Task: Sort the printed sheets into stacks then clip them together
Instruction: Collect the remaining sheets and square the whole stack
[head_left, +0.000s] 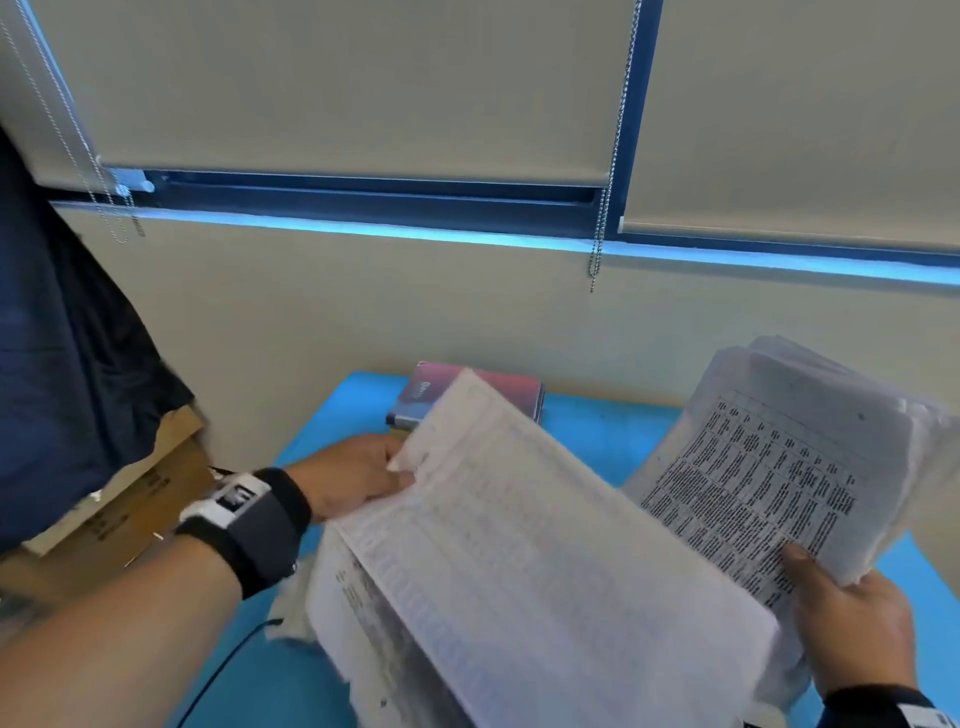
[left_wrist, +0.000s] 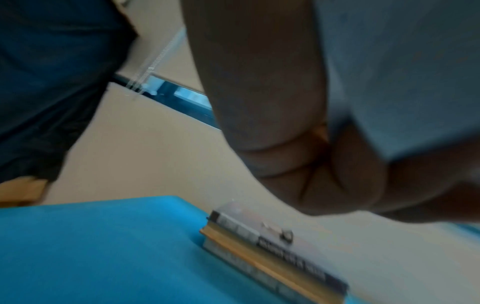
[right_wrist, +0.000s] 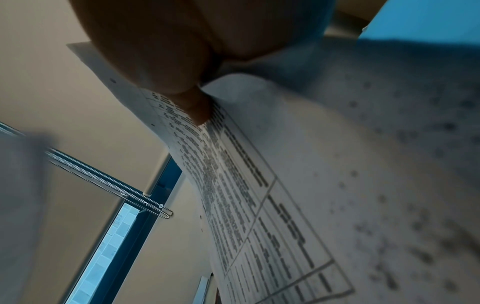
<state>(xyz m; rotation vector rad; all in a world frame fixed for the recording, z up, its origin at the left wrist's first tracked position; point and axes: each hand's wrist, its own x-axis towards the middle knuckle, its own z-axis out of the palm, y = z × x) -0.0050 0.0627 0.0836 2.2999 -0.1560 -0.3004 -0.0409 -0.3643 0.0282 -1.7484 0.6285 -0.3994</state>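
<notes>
The left hand pinches a lifted sheet at its edge (thumb on top). The right hand pinches a paper bunch, thumb on print.

The person's forearms are bare. A black wrist strap carries a white-and-grey camera unit, a thin black cable trailing toward six o'clock. At four o'clock, a second black strap bears a white label.

Printed sheets — two bundles (tilted).
</notes>
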